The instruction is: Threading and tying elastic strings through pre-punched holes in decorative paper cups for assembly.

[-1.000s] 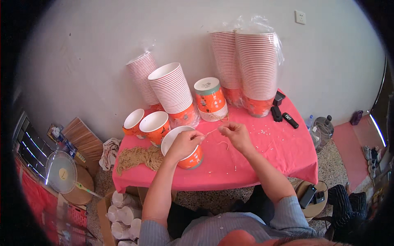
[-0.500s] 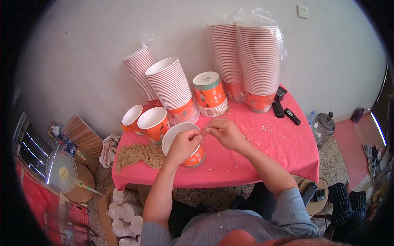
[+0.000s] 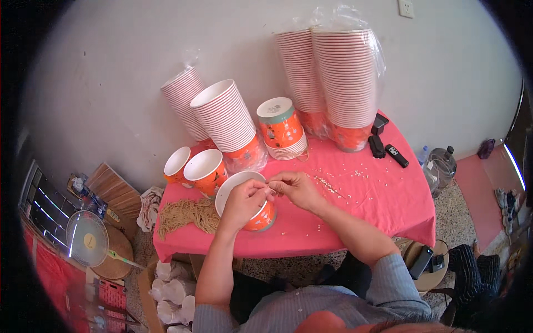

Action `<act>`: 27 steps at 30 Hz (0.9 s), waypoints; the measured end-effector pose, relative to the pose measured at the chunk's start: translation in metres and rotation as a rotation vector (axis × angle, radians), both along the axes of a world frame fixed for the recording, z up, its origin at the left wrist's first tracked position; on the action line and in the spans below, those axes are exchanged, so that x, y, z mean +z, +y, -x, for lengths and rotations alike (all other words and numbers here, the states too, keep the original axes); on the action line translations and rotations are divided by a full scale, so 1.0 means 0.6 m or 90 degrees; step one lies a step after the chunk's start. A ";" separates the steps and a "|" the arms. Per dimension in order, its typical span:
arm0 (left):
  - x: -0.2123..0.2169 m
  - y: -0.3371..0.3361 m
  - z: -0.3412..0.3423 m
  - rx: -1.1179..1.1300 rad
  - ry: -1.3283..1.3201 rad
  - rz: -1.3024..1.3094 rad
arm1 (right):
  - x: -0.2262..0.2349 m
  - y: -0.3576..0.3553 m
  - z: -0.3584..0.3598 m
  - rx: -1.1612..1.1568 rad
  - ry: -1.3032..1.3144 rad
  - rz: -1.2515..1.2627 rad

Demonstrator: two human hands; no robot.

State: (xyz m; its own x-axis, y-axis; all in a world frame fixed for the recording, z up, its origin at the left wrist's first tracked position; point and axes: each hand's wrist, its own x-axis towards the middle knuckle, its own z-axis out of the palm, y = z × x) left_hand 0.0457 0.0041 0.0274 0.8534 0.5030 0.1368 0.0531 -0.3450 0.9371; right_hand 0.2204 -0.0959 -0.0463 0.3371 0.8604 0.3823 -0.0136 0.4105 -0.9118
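My left hand (image 3: 242,204) and my right hand (image 3: 295,191) meet fingertip to fingertip, both pinched closed. Whatever sits between the fingertips is too small to make out. Directly under them stands an open orange paper bucket (image 3: 261,220) with a white inside, partly covered by my left hand. Tan cord (image 3: 189,217) lies in a loose bundle on the table to the left. Small pale bits (image 3: 355,176) are scattered over the pink cloth, mostly right of my right hand.
Two open paper buckets (image 3: 204,165) stand behind the cord. Tall bucket stacks (image 3: 344,77), some in clear plastic, line the wall, with an upside-down stack (image 3: 282,130) between them. A remote control (image 3: 396,156) lies at right. The pink table (image 3: 383,213) has a rounded front edge.
My hands have come closer together; the fingertips now touch, with the right hand shifted left and slightly nearer me. The whole view has tilted a little.
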 end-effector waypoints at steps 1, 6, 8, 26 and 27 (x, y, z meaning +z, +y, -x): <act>-0.001 0.001 -0.001 -0.001 0.002 -0.001 | 0.000 -0.003 0.002 0.013 0.025 0.001; 0.000 0.004 0.001 -0.009 0.027 0.015 | 0.009 -0.012 0.013 0.014 0.027 -0.011; 0.000 0.008 0.003 -0.014 0.039 0.011 | 0.010 -0.011 0.014 -0.022 -0.004 -0.029; 0.010 -0.023 0.005 -0.009 0.019 -0.045 | 0.021 -0.027 0.010 -0.045 -0.046 -0.118; 0.007 -0.024 0.007 -0.001 0.028 -0.080 | 0.018 -0.025 0.009 -0.045 -0.045 -0.117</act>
State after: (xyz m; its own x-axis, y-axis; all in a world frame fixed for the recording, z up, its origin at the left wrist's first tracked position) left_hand 0.0415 -0.0101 0.0316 0.8607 0.4829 0.1611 0.0924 -0.4594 0.8834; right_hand 0.2149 -0.1110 -0.0356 0.3612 0.7488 0.5557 0.0829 0.5678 -0.8190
